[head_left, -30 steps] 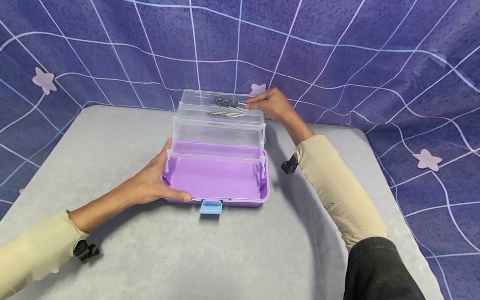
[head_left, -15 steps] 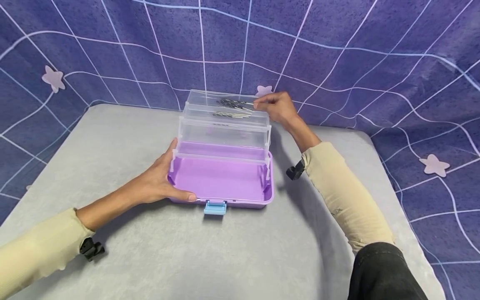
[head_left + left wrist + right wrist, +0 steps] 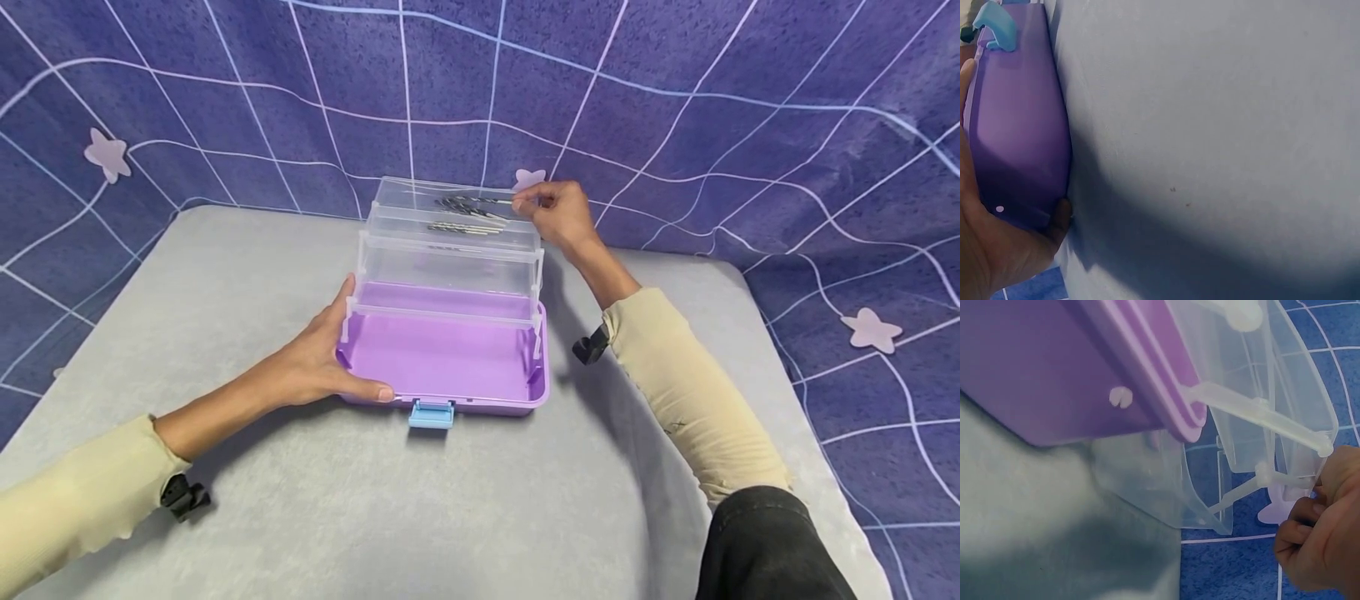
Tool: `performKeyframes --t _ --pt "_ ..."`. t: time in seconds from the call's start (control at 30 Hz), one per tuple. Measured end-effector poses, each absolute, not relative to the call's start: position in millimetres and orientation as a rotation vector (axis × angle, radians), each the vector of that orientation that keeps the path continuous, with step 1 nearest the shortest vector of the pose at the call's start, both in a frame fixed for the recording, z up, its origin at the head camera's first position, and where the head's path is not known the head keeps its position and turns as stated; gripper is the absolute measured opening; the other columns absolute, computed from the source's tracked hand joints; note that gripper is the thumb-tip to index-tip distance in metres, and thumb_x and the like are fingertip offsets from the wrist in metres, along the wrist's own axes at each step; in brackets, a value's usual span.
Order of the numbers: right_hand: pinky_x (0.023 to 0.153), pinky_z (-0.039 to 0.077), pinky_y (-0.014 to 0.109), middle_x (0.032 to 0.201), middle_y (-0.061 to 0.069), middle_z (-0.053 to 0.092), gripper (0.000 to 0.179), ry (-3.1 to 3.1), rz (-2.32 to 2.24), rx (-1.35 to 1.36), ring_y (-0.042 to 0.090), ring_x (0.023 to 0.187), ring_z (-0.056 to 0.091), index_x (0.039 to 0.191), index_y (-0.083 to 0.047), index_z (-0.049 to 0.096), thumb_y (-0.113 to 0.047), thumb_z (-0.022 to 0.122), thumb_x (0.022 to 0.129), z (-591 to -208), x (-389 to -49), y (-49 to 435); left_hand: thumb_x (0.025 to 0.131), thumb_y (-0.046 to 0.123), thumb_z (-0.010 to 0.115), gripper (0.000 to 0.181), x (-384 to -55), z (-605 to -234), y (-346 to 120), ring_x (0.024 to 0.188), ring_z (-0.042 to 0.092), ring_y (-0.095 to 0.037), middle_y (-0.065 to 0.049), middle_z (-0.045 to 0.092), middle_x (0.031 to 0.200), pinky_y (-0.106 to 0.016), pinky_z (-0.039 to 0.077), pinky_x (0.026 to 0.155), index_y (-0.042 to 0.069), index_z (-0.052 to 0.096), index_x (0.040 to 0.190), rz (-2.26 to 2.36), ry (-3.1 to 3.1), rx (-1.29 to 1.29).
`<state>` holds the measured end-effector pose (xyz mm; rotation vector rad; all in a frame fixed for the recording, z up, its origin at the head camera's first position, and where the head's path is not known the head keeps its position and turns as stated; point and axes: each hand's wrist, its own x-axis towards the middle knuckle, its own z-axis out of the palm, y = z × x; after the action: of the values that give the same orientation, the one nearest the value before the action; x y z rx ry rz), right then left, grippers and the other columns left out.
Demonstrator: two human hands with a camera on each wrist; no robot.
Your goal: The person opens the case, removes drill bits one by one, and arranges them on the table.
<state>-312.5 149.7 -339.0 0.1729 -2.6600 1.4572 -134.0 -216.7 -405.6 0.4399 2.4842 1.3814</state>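
Note:
A purple toolbox [image 3: 450, 358] with clear cantilever trays stands unfolded on the grey-covered table. My left hand [image 3: 318, 362] grips its front left corner, thumb over the front rim and fingers along the side; the left wrist view shows a fingertip at the lower edge. Over the right end of the top tray [image 3: 397, 193], my right hand [image 3: 558, 217] pinches a drill bit [image 3: 495, 200] by its pale shank. Several dark drill bits [image 3: 461, 208] are bunched in that tray just below it. More drill bits [image 3: 461, 228] show at the tray below. In the right wrist view, the bit is hidden.
A light blue latch [image 3: 431, 415] hangs open at the box's front. White hinge arms [image 3: 1260, 415] join the trays at the side. Behind the table [image 3: 247, 283] hangs a purple-blue cloth [image 3: 315, 75] with lines and stars, close behind the top tray.
The pinched drill bit has come up apart from the bunch, and my right fingers have curled more. The head view has shifted slightly. My left hand keeps its grip on the corner.

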Motion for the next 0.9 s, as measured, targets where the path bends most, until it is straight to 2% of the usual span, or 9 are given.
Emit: performKeyframes --t 0.1,0.17,0.33,0.43,0.6,0.8,0.9 --pt "0.069 0.04 0.023 0.087 -0.007 0.067 0.019 -2.639 1.528 0.141 0.007 0.079 0.048 0.115 -0.001 0.085 -0.017 0.079 0.106 -340 -311 148 0.069 0.033 0.111 0.174 -134 -406 -216 0.147 0.057 -0.043 -0.025 0.018 0.186 -0.073 0.034 0.133 0.029 -0.024 0.178 1.388 2.482 0.435" --pt "0.067 0.039 0.022 0.081 -0.011 0.057 0.018 -2.617 1.598 0.117 0.007 0.078 0.047 0.115 0.0 0.082 -0.016 0.077 0.107 -340 -310 147 0.069 0.032 0.111 0.174 -133 -408 -217 0.146 0.058 -0.042 -0.025 0.019 0.186 -0.072 0.035 0.132 0.029 -0.024 0.178 1.398 2.48 0.432" --pt "0.071 0.041 0.021 0.084 -0.011 0.059 0.016 -2.565 1.744 0.058 0.006 0.082 0.05 0.115 -0.001 0.08 -0.015 0.076 0.108 -341 -307 145 0.068 0.028 0.112 0.173 -133 -411 -217 0.139 0.065 -0.039 -0.019 0.031 0.182 -0.067 0.044 0.128 0.03 -0.02 0.18 1.453 2.467 0.447" --pt "0.072 0.043 0.02 0.085 -0.012 0.063 0.015 -2.535 1.796 0.048 0.006 0.083 0.053 0.115 -0.001 0.08 -0.014 0.076 0.108 -340 -304 146 0.067 0.027 0.113 0.174 -134 -411 -216 0.137 0.066 -0.039 -0.018 0.032 0.182 -0.067 0.045 0.126 0.032 -0.019 0.18 1.467 2.46 0.458" --pt "0.071 0.044 0.02 0.083 -0.013 0.066 0.015 -2.486 1.864 0.087 0.005 0.081 0.054 0.116 0.001 0.079 -0.009 0.074 0.107 -335 -299 150 0.068 0.031 0.112 0.175 -134 -408 -216 0.145 0.06 -0.042 -0.024 0.02 0.186 -0.071 0.038 0.131 0.03 -0.023 0.179 1.42 2.471 0.441" --pt "0.086 0.049 0.024 0.088 -0.014 0.071 0.016 -2.465 1.881 0.11 0.007 0.093 0.061 0.118 0.002 0.079 -0.007 0.072 0.107 -325 -296 162 0.068 0.035 0.112 0.176 -134 -406 -216 0.155 0.049 -0.045 -0.027 0.012 0.187 -0.075 0.028 0.134 0.025 -0.024 0.179 1.362 2.497 0.41" --pt "0.08 0.046 0.022 0.085 -0.015 0.069 0.017 -2.459 1.877 0.095 0.006 0.09 0.057 0.118 0.001 0.079 -0.011 0.074 0.108 -322 -296 171 0.067 0.036 0.112 0.176 -134 -405 -216 0.154 0.05 -0.045 -0.028 0.014 0.186 -0.075 0.029 0.134 0.025 -0.024 0.179 1.355 2.5 0.409"
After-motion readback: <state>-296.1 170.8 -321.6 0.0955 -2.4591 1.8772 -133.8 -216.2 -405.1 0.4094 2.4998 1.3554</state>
